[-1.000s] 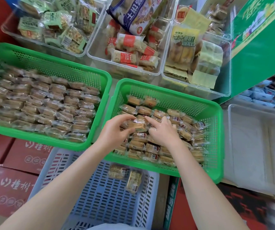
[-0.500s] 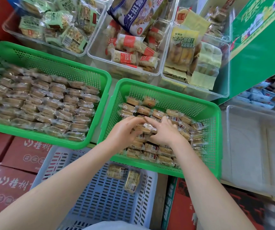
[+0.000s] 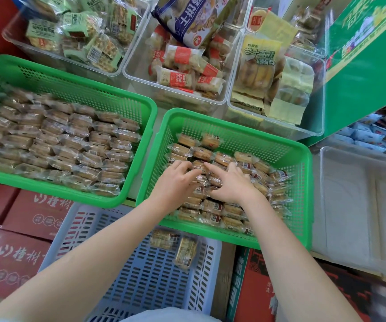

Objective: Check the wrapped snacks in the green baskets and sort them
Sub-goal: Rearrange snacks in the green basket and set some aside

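Note:
Two green baskets hold small clear-wrapped brown snacks. The left green basket is packed with neat rows of snacks. Both my hands are in the right green basket, on top of its snack pile. My left hand curls its fingertips round one wrapped snack in the middle of the pile. My right hand lies spread over the packs beside it, and its index finger touches that same snack. My hands hide the packs beneath them.
A pale blue slotted crate sits in front of me and holds two wrapped snacks. Clear bins of other packaged snacks line the back. An empty clear bin stands right, red cartons lie left, and a green shelf panel rises at the far right.
Both hands held one snack lifted a little above the pile. They have come down onto the pile, with the right hand's fingers now spread over the packs.

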A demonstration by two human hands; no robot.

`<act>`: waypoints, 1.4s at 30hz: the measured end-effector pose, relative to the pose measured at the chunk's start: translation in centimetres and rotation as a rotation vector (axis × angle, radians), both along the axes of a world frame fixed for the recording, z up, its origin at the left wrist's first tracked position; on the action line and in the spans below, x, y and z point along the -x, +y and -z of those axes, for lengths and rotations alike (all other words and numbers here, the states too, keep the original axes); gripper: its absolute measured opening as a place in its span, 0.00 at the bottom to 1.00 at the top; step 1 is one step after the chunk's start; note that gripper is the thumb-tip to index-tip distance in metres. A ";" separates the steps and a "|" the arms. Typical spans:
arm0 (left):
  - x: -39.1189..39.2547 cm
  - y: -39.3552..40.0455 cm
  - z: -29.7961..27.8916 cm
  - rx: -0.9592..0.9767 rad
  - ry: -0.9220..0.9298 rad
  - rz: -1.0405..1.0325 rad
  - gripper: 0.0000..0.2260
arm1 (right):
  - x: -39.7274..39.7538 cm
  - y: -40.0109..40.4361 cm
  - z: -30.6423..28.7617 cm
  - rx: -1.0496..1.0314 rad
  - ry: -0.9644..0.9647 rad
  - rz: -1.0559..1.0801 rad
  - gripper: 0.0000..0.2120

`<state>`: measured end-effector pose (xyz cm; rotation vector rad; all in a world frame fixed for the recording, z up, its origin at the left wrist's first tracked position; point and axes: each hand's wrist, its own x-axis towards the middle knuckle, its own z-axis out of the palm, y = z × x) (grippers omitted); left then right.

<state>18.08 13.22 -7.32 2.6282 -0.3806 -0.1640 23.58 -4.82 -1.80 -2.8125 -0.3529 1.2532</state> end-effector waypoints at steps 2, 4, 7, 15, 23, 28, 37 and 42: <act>0.7 0.3 0.1 -0.046 -0.062 0.006 0.16 | 0.0 0.0 -0.1 -0.004 0.005 0.004 0.37; 1.6 0.6 -0.2 -0.125 0.006 0.043 0.21 | 0.1 0.1 -0.4 -0.024 0.025 0.028 0.36; 2.0 0.9 -0.2 -0.269 0.191 0.124 0.32 | 0.0 0.4 -0.7 -0.069 0.047 0.111 0.34; 1.7 0.6 0.6 -0.349 0.275 0.129 0.30 | -0.3 1.6 1.7 -0.206 -0.449 0.032 0.12; 1.7 0.7 0.2 -0.335 0.298 0.114 0.30 | 0.1 2.1 4.9 -0.238 -0.682 -0.101 0.03; 1.7 0.7 0.1 -0.313 0.296 0.099 0.34 | -0.3 2.4 5.9 -0.321 -0.715 0.071 0.03; 1.8 0.8 -0.1 -0.299 0.290 0.101 0.31 | -3.5 4.1 5.3 -0.427 -0.577 0.544 0.09; 1.8 0.9 0.0 -0.291 0.286 0.095 0.28 | -2.0 3.5 3.9 -0.625 -0.572 0.654 0.05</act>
